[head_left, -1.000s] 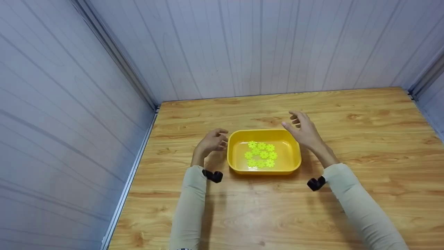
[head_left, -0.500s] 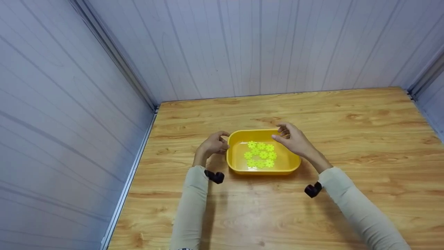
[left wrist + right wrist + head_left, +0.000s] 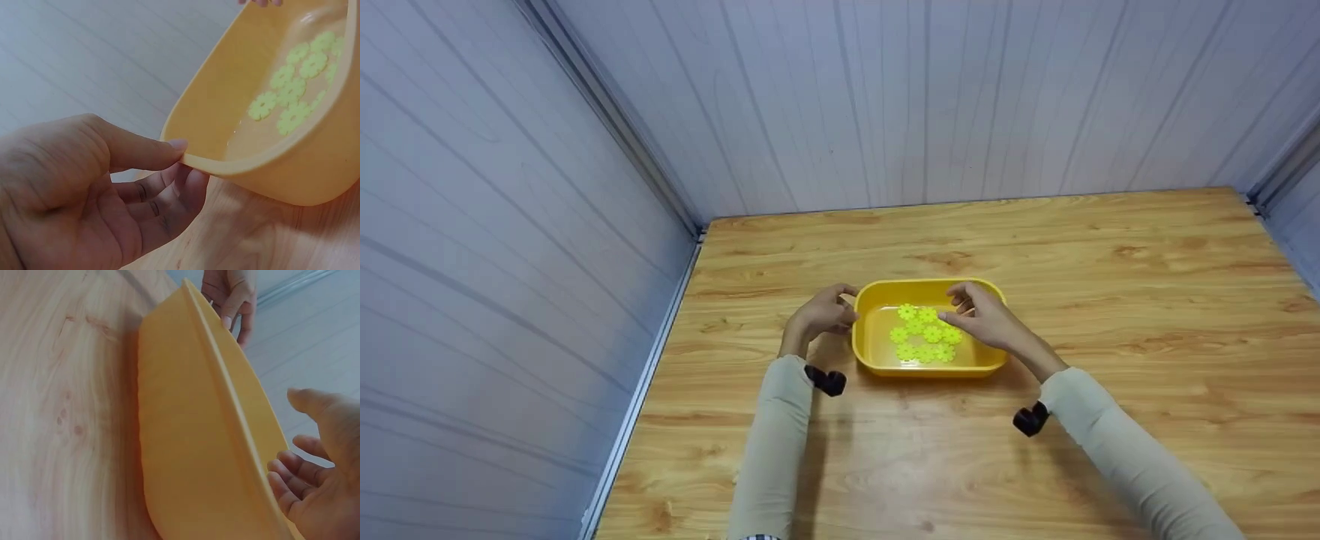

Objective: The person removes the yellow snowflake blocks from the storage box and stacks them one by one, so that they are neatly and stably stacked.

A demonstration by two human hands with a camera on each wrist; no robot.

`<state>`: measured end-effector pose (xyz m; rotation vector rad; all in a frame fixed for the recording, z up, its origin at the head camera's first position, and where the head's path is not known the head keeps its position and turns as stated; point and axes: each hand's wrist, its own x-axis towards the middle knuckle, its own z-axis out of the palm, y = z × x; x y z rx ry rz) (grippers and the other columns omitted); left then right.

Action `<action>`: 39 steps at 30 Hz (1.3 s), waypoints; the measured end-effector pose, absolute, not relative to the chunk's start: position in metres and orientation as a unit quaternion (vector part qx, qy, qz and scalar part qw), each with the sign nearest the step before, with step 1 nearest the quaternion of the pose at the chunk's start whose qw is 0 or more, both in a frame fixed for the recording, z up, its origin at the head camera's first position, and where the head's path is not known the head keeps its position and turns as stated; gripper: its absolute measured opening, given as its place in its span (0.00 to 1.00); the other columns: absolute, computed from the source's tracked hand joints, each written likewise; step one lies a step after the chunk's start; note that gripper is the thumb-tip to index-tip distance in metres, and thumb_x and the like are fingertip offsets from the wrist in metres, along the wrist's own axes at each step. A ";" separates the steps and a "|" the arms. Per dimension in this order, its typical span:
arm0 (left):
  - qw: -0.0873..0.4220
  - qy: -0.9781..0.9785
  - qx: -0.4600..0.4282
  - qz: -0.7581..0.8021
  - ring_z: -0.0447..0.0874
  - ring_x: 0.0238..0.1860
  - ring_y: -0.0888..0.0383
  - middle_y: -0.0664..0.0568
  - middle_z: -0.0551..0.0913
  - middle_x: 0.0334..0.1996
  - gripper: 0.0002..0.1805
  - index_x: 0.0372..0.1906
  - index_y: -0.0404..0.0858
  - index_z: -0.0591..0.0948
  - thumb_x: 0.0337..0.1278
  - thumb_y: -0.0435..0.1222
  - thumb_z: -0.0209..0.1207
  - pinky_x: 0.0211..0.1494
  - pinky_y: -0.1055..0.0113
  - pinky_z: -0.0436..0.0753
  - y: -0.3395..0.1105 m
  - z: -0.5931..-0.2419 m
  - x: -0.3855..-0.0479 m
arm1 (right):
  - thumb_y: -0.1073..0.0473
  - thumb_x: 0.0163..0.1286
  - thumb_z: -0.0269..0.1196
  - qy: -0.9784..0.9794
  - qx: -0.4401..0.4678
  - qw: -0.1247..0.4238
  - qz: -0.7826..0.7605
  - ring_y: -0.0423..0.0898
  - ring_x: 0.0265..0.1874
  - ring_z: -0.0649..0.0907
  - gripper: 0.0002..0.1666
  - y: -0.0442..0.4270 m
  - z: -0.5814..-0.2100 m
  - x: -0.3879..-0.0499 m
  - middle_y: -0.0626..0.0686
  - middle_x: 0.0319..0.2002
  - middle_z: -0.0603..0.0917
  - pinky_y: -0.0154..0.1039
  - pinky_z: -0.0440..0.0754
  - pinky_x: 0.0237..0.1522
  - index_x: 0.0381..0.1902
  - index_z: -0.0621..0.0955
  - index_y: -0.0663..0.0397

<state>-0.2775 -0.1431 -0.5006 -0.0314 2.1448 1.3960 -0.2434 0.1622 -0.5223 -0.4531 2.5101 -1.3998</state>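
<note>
A yellow rectangular tub [image 3: 930, 370] sits on the wooden table, with several flat yellow-green flower pieces [image 3: 932, 334] lying on its floor. At the tub's left end my left hand [image 3: 819, 313] pinches the rim; in the left wrist view the thumb of this hand [image 3: 107, 185] lies on the rim and its curled fingers are beneath. My right hand [image 3: 986, 319] hovers over the tub's right part, fingers loosely bent and apart, holding nothing. In the right wrist view the same hand [image 3: 326, 467] is beside the tub wall [image 3: 185, 422], thumb spread from the fingers.
Pale panelled walls [image 3: 885, 105] rise behind the table [image 3: 915, 465] and along its left side, with a metal strip [image 3: 649, 371] at the left edge. Each wrist bears a small black device, one by the left cuff [image 3: 831, 382] and one by the right [image 3: 1030, 418].
My right hand has moved left and nearer over the tub, from above its back right corner. My left hand has shifted slightly right and taken hold of the rim.
</note>
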 end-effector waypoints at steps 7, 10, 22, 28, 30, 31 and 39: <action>0.297 0.801 -0.016 0.519 0.78 0.35 0.55 0.47 0.73 0.39 0.24 0.60 0.41 0.70 0.57 0.26 0.56 0.52 0.53 0.81 -0.143 -0.500 -0.280 | 0.51 0.68 0.61 0.877 -0.159 0.120 -0.436 0.58 0.50 0.74 0.30 0.157 -0.525 -0.242 0.67 0.53 0.72 0.52 0.74 0.52 0.59 0.68 0.67; 0.296 0.807 -0.017 0.510 0.78 0.35 0.55 0.46 0.73 0.39 0.24 0.59 0.42 0.71 0.57 0.26 0.56 0.50 0.55 0.82 -0.142 -0.498 -0.281 | 0.54 0.67 0.62 0.889 -0.152 0.120 -0.415 0.59 0.51 0.73 0.28 0.155 -0.526 -0.241 0.66 0.53 0.71 0.53 0.74 0.53 0.57 0.69 0.67; 0.304 0.804 -0.015 0.510 0.77 0.34 0.55 0.46 0.72 0.38 0.25 0.60 0.40 0.69 0.57 0.26 0.56 0.52 0.54 0.81 -0.143 -0.498 -0.282 | 0.59 0.65 0.64 0.931 -0.127 0.142 -0.310 0.51 0.37 0.69 0.19 0.149 -0.530 -0.240 0.58 0.45 0.67 0.42 0.69 0.37 0.47 0.71 0.64; 0.303 0.806 -0.011 0.509 0.79 0.34 0.56 0.46 0.72 0.39 0.25 0.61 0.39 0.69 0.58 0.26 0.55 0.50 0.57 0.82 -0.143 -0.497 -0.280 | 0.60 0.62 0.66 0.944 -0.129 0.142 -0.270 0.54 0.39 0.68 0.17 0.147 -0.533 -0.240 0.59 0.43 0.65 0.47 0.67 0.42 0.42 0.73 0.65; 0.303 0.805 -0.010 0.510 0.79 0.34 0.56 0.46 0.72 0.39 0.24 0.61 0.39 0.69 0.59 0.27 0.55 0.50 0.57 0.82 -0.143 -0.496 -0.280 | 0.60 0.61 0.66 0.947 -0.132 0.136 -0.259 0.55 0.41 0.69 0.17 0.147 -0.534 -0.240 0.60 0.43 0.66 0.49 0.68 0.45 0.41 0.74 0.66; 0.303 0.805 -0.009 0.510 0.79 0.34 0.55 0.46 0.72 0.39 0.24 0.61 0.39 0.69 0.60 0.27 0.55 0.50 0.56 0.82 -0.144 -0.496 -0.280 | 0.61 0.61 0.66 0.949 -0.133 0.133 -0.254 0.55 0.41 0.69 0.16 0.146 -0.535 -0.240 0.60 0.43 0.66 0.49 0.69 0.46 0.41 0.75 0.66; 0.308 0.798 -0.005 0.517 0.79 0.34 0.54 0.46 0.72 0.39 0.26 0.63 0.39 0.67 0.59 0.27 0.55 0.55 0.49 0.79 -0.145 -0.496 -0.280 | 0.62 0.60 0.67 0.952 -0.133 0.128 -0.243 0.54 0.40 0.69 0.13 0.145 -0.536 -0.241 0.59 0.41 0.68 0.49 0.69 0.45 0.38 0.76 0.65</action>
